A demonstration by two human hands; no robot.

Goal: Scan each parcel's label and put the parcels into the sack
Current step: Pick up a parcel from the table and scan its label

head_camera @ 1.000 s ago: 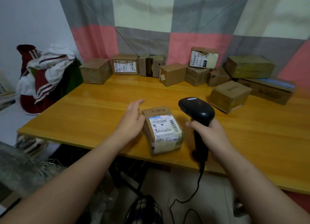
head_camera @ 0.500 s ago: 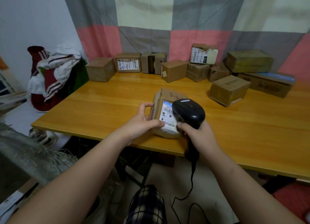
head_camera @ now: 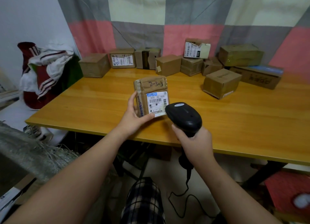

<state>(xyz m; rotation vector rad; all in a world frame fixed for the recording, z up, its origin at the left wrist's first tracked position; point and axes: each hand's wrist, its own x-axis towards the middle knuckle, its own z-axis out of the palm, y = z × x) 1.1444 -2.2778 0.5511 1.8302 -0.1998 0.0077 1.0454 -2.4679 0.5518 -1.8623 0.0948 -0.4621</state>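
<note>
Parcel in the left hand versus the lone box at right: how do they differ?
The held parcel is upright in the left hand; the lone box sits on the table. The held parcel shows a barcode label and handwritten 2-3-3; the lone box only faint print. Both are brown cardboard.

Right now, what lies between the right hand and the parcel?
The scanner: the right hand grips its handle, its head beside the label on the parcel. Head view.
</note>
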